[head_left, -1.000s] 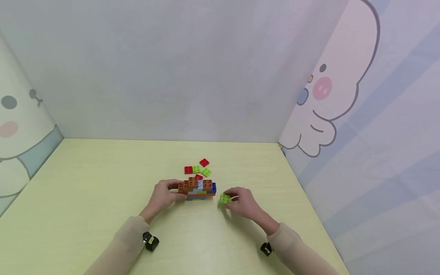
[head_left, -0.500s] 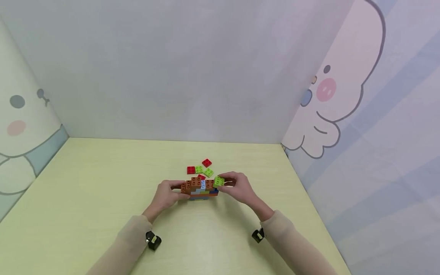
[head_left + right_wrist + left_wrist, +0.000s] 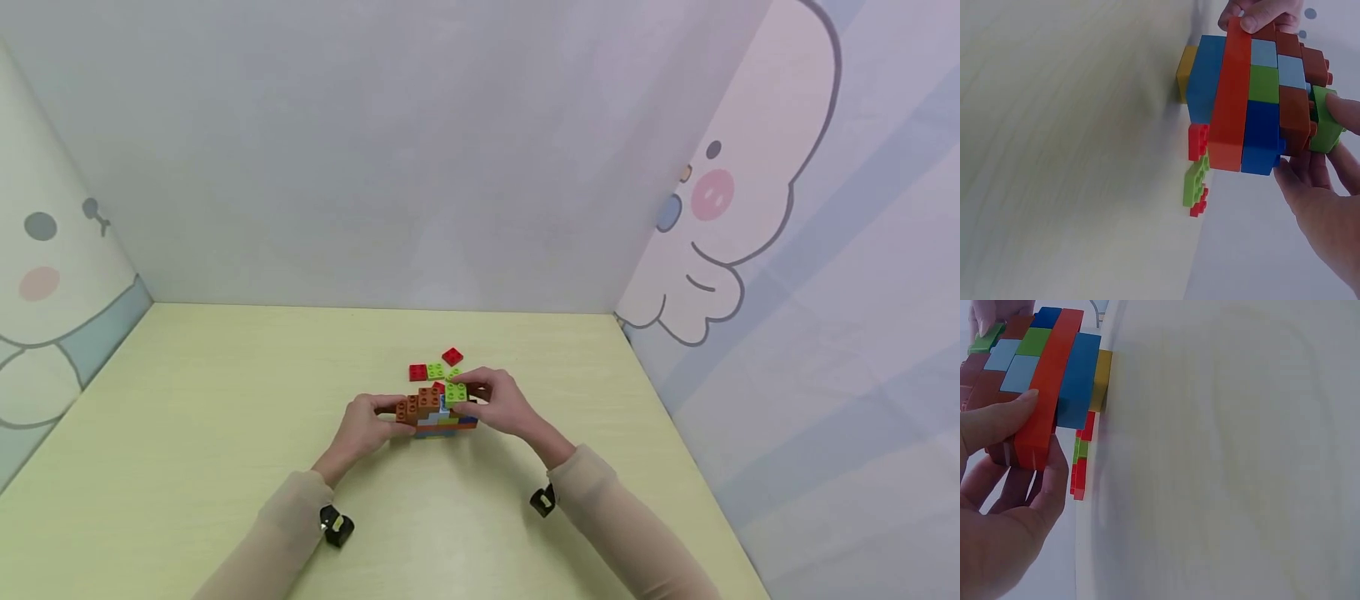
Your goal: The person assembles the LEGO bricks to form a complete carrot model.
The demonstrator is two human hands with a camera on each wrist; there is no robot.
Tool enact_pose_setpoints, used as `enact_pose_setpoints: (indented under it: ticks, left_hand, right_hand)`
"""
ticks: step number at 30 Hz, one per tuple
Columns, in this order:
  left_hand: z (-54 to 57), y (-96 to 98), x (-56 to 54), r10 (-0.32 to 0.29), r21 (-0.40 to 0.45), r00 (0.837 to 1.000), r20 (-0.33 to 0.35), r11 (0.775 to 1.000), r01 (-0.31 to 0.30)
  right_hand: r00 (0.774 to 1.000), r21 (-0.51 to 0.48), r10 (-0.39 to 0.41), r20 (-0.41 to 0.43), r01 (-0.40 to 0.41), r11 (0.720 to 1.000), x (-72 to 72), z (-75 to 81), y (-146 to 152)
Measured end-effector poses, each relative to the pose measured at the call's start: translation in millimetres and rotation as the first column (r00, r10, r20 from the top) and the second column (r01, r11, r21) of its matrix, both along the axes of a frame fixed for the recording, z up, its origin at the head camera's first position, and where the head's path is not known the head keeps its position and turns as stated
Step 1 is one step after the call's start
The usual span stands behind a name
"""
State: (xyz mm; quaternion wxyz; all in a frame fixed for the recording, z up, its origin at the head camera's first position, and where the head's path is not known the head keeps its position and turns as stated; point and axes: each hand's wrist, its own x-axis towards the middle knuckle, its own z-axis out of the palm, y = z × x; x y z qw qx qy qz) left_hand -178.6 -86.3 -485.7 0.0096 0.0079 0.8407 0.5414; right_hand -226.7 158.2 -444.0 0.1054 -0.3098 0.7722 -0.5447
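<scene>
My left hand (image 3: 366, 429) grips the left end of a stack of toy building bricks (image 3: 428, 398). In the left wrist view, the thumb lies along its long orange brick (image 3: 1057, 381). Below that are a blue brick (image 3: 1079, 381) and a yellow brick (image 3: 1102, 381) at the bottom. With thumb and fingers, my right hand (image 3: 504, 404) pinches a green brick (image 3: 456, 393) at the stack's top right. In the right wrist view, this green brick (image 3: 1324, 119) meets the studs beside a brown brick (image 3: 1294, 119), slightly tilted; whether it is seated, I cannot tell.
Behind the stack on the pale yellow table (image 3: 247, 375) lie several flat loose bricks, among them a red brick (image 3: 452, 357), another red brick (image 3: 417, 372) and a green one (image 3: 436, 371). A grey wall panel (image 3: 375, 167) rises at the table's back edge.
My right hand has lifted the green brick from beside the stack and carried it up and left onto the stack's top. The left hand keeps its grip on the stack.
</scene>
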Motion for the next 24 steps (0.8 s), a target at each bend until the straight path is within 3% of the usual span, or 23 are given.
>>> enact_pose_setpoints:
  ticks: [9, 21, 24]
  left_hand:
    - [-0.1, -0.3, 0.1, 0.002, -0.008, 1.0, -0.002, 1.0, -0.002]
    - [-2.2, -0.8, -1.2, 0.0, -0.015, 1.0, -0.012, 1.0, 0.0]
    - [-2.6, -0.3, -1.3, -0.001, -0.015, 1.0, -0.013, 1.0, 0.0]
  right_hand:
    - [0.998, -0.047, 0.054, 0.021, -0.053, 0.998, 11.6, 18.9, -5.0]
    - [0.997, -0.042, 0.071, -0.004, -0.071, 0.997, 9.1, 14.8, -4.3]
    - [0.998, -0.038, 0.062, 0.008, -0.061, 0.997, 2.1, 3.5, -3.3]
